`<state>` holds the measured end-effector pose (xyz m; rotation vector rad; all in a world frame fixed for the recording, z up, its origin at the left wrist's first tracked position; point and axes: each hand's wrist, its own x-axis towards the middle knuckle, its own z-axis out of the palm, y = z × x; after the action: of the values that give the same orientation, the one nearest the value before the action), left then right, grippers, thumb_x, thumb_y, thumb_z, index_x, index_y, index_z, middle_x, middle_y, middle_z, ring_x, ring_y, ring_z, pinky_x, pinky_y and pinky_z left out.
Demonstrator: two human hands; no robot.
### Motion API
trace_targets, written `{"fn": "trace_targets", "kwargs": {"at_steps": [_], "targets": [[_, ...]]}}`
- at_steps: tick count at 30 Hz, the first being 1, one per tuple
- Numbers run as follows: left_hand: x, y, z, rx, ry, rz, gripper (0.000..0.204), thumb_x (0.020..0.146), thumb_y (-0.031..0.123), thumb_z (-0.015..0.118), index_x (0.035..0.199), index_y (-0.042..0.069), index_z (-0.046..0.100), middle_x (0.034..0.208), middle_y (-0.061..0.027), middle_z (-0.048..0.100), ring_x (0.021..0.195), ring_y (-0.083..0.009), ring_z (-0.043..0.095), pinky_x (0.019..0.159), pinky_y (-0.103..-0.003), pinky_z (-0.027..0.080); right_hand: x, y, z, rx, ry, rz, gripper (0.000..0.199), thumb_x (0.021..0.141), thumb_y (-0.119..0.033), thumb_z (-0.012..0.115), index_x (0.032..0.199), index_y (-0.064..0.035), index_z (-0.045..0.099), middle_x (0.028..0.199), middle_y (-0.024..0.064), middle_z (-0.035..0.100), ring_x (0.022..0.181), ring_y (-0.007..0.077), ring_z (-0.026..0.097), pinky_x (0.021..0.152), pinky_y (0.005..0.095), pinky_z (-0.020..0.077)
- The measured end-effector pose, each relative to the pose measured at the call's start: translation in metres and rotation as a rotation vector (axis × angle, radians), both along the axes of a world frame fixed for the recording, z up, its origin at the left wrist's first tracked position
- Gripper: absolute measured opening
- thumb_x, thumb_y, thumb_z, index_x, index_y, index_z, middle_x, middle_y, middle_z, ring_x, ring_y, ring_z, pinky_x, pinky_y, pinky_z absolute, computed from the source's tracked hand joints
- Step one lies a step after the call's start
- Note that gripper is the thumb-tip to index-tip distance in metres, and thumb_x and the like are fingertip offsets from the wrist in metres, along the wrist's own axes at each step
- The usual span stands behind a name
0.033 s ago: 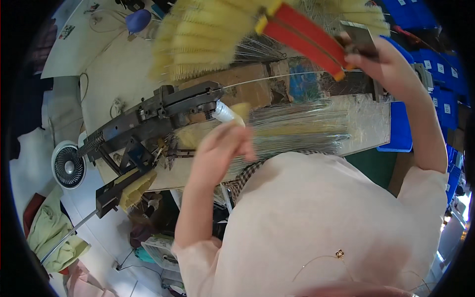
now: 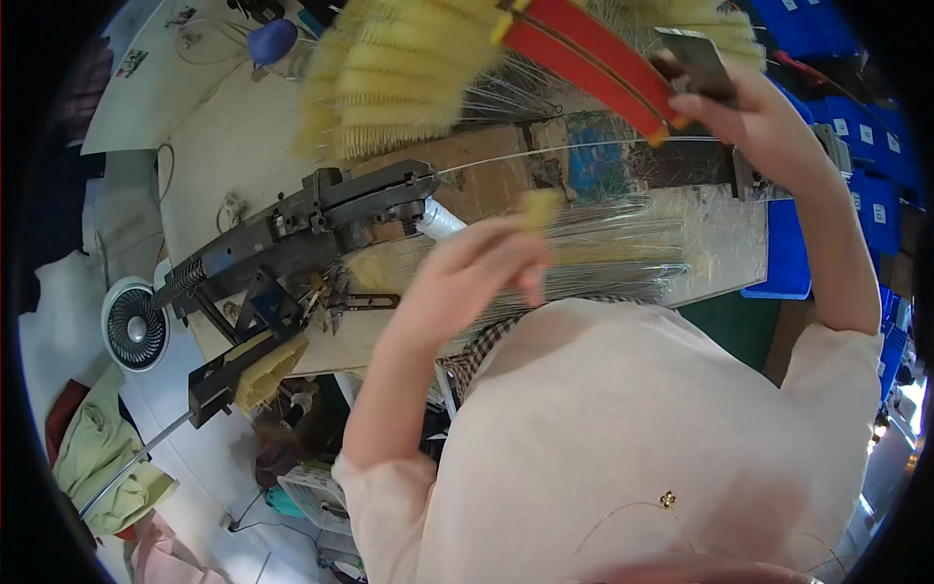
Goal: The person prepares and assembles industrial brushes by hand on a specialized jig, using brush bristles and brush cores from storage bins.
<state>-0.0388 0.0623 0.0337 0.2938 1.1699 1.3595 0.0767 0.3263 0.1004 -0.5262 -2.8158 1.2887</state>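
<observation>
Left grip (image 2: 477, 268) pinching blurred yellow tuft (image 2: 541, 208), contact indistinct, right grip (image 2: 757, 115) closed on grey plate (image 2: 699, 64), red block (image 2: 582, 68) cropped above

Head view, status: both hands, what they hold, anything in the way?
Left hand pinching yellow bristle tuft. Right hand gripping metal plate and red slotted piece. Left hand blocks view of some loose wires.

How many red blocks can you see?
1: the red block slants near the top, held in the right grip. Any behind the yellow bristles would be hidden.
</observation>
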Motion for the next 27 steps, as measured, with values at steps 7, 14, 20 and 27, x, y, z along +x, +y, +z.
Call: {"fn": "trace_targets", "kwargs": {"at_steps": [7, 14, 20, 27], "targets": [[0.027, 0.109, -0.044, 0.048, -0.158, 0.022, 0.025, 0.091, 0.027, 0.05, 0.089, 0.003, 0.057, 0.071, -0.0005, 0.055, 0.063, -0.0121, 0.056, 0.059, -0.024, 0.045, -0.029, -0.005, -0.01, -0.227, -0.2, -0.043, 0.039, 0.087, -0.014, 0.057, 0.124, -0.0057, 0.049, 0.092, 0.0015, 0.06, 0.075, 0.0057, 0.052, 0.063, 0.0199, 0.0405], [0.011, 0.037, -0.028, -0.066, -0.298, 0.461, 0.026, 0.093, 0.029, 0.047, 0.096, 0.004, 0.055, 0.072, -0.0017, 0.056, 0.066, -0.0137, 0.059, 0.057, -0.023, 0.046, -0.034, 0.006, -0.054, 0.222, 0.085, 0.378, 0.034, 0.083, -0.009, 0.057, 0.116, 0.0001, 0.054, 0.094, 0.0096, 0.06, 0.083, 0.0171, 0.057, 0.075, 0.027, 0.0443], [-0.006, 0.012, -0.033, -0.016, -0.335, 0.185, 0.037, 0.092, 0.037, 0.046, 0.106, 0.004, 0.053, 0.082, -0.0034, 0.06, 0.075, -0.0146, 0.062, 0.06, -0.023, 0.049, -0.049, -0.004, -0.043, -0.346, -0.283, 0.209, 0.032, 0.086, -0.022, 0.058, 0.11, -0.0002, 0.059, 0.099, 0.0076, 0.063, 0.091, 0.0121, 0.056, 0.084, 0.026, 0.0427], [0.006, 0.033, -0.025, 0.308, -0.572, 0.494, 0.053, 0.093, 0.048, 0.033, 0.12, 0.003, 0.044, 0.112, -0.0093, 0.055, 0.103, -0.0192, 0.053, 0.095, -0.038, 0.041, -0.041, -0.016, -0.05, -0.173, -0.174, 0.156, 0.031, 0.086, -0.022, 0.056, 0.108, -0.0007, 0.059, 0.095, 0.007, 0.063, 0.086, 0.0118, 0.056, 0.08, 0.026, 0.0428]]}}
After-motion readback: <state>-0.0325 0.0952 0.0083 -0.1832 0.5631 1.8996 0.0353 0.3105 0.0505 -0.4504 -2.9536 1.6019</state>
